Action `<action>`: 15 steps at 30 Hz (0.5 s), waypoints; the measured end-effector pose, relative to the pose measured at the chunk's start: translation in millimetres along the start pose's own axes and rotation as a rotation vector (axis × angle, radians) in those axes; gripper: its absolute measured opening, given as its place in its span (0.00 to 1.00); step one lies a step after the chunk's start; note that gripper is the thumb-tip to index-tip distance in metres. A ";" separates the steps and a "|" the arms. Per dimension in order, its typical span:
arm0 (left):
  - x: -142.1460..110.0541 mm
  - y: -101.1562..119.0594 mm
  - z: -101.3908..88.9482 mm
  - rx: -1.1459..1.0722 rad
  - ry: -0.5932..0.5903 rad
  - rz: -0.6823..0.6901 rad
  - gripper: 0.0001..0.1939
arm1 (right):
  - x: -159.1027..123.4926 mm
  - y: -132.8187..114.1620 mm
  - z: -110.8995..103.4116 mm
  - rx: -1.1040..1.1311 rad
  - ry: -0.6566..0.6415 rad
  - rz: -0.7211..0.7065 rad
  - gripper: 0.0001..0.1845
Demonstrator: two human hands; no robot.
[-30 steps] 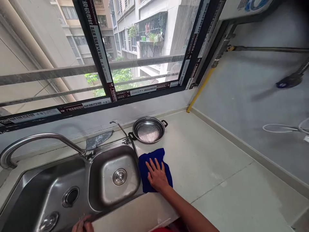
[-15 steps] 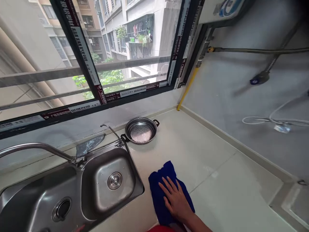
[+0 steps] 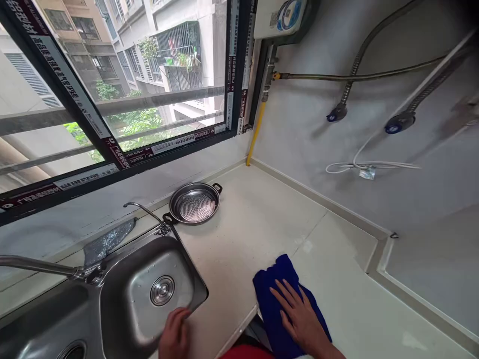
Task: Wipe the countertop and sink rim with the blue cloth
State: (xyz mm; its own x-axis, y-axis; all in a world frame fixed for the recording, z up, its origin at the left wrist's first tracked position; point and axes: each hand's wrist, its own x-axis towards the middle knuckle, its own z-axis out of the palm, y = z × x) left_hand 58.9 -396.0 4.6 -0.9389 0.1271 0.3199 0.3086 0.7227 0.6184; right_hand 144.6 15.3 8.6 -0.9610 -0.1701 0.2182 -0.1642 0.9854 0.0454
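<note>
My right hand (image 3: 299,319) lies flat, fingers spread, on top of a dark blue cloth (image 3: 271,299). The cloth is spread on the pale countertop, its lower part hanging over the front edge. My left hand (image 3: 174,335) is at the lower middle, over the front right rim of the steel sink (image 3: 200,284). Its fingers are curled together and slightly blurred, with nothing visible in them. Whether it touches the rim I cannot tell.
A round steel pan (image 3: 194,203) with two dark handles stands behind the sink, near the small tap (image 3: 145,209). A grey glittery cloth (image 3: 110,242) lies behind the sink beside the large faucet (image 3: 41,265). A yellow pipe (image 3: 256,132) rises in the corner.
My right hand and the blue cloth have moved right along the counter. My left hand has come into view by the sink. The view has turned to the right.
</note>
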 end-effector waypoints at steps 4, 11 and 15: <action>46.8 37.9 24.7 -0.113 -0.230 0.215 0.14 | -27.5 18.8 8.4 -0.049 0.030 0.144 0.33; 125.7 54.0 44.7 -0.177 -0.330 0.083 0.16 | -61.9 63.5 16.9 -0.033 0.094 0.398 0.34; 156.2 56.5 67.2 -0.138 -0.284 -0.021 0.17 | -61.3 95.3 22.0 -0.040 0.139 0.522 0.33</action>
State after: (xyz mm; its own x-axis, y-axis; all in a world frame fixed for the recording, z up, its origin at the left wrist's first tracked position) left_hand -80.6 -289.7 41.2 -0.9442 0.3122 0.1047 0.2883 0.6304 0.7207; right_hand 183.0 119.8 -21.9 -0.8737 0.3397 0.3483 0.3381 0.9387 -0.0674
